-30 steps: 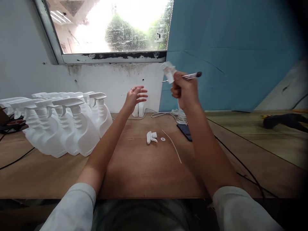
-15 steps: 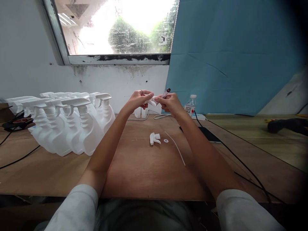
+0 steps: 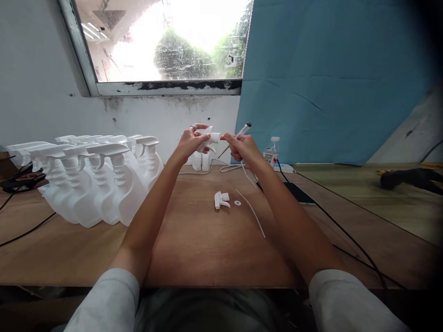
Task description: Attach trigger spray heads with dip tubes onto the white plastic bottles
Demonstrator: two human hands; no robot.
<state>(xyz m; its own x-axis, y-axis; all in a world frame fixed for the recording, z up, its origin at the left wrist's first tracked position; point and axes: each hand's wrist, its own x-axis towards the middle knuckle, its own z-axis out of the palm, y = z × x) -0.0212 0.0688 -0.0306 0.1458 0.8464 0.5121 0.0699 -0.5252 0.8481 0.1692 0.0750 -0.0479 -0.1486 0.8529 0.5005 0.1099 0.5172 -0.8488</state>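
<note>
Left hand (image 3: pixel 192 143) pinches a white sprayer head (image 3: pixel 210 139); right hand (image 3: pixel 242 147) grips a thin tool (image 3: pixel 238 135), above open tabletop (image 3: pixel 194 249) right of the bottles (image 3: pixel 100 180)

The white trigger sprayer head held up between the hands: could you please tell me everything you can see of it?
The trigger sprayer head is white and looks like moulded plastic, with a nozzle end pointing right and a curved trigger lever below. It is held up above the wooden table, in front of the wall. The left hand grips its body; the right hand, which also holds a thin tool, touches its nozzle end. No tube is visibly attached.
</note>
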